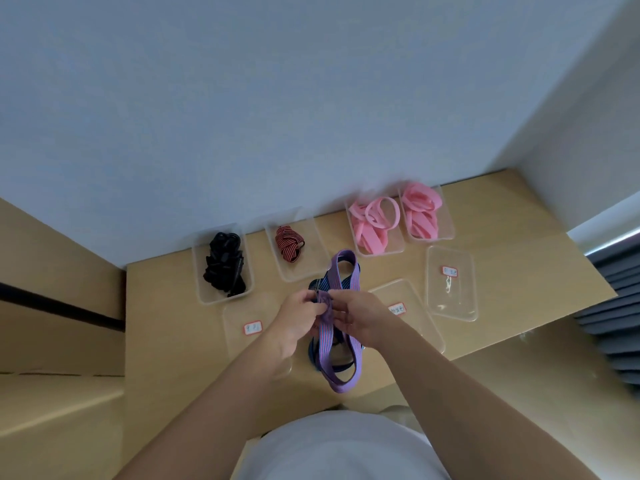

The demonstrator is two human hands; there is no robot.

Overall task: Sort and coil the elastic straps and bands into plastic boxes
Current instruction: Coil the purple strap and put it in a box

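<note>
Left grip point(298, 317): fingers curled, pinching the purple striped strap point(342, 268) at its gathered middle. Right grip point(360, 315): same, fingers curled on that bunch, thumb on top. The two grips are nearly touching, strap between them, held above the counter point(502, 209) at centre front.

Strap layout: one loop stands up and away from the grips, a longer loop hangs down toward the person. A blue strap point(320, 284) is tangled in with it and shows behind both loops. Whether either loop touches the counter, I cannot tell.

Around the grips, three clear boxes, each with a red-bordered label:
- left box point(239, 341), partly under the left forearm
- middle box point(424, 329), partly under the right grip
- right box point(450, 303), small white bit inside, too blurred to identify

Back row by the wall, left to right:
- box point(199, 278) with black straps point(225, 265)
- box point(313, 266) with one red-and-black striped strap point(290, 247), coiled
- box point(399, 237) with pink bands point(375, 220)
- box point(449, 226) with more pink bands point(420, 209), piled above the rim

White shirt point(346, 445) at bottom edge.
</note>
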